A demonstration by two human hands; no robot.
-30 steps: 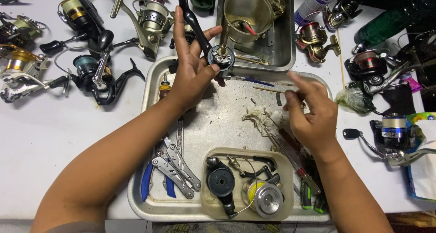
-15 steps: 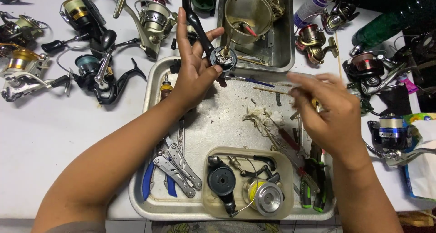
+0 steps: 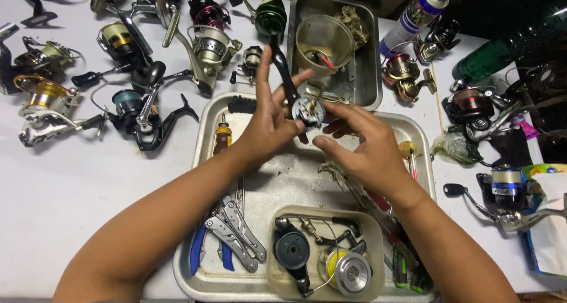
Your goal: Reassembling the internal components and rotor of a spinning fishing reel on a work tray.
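White tabletop [image 3: 88,191] strewn with fishing reels, big metal tray [image 3: 204,137] in front of me. Above its far end my left hand [image 3: 269,123] grips the open black reel body [image 3: 301,105], handle arm pointing up. My right hand [image 3: 363,149] is close against it, fingertips at the exposed gear side, pinching nothing I can make out. Folding pliers [image 3: 233,232] lie in the tray's near left corner.

A white counter [image 3: 71,191] fills nearly the whole view under even, bright light, while the far upper right edge falls into dark shadow.
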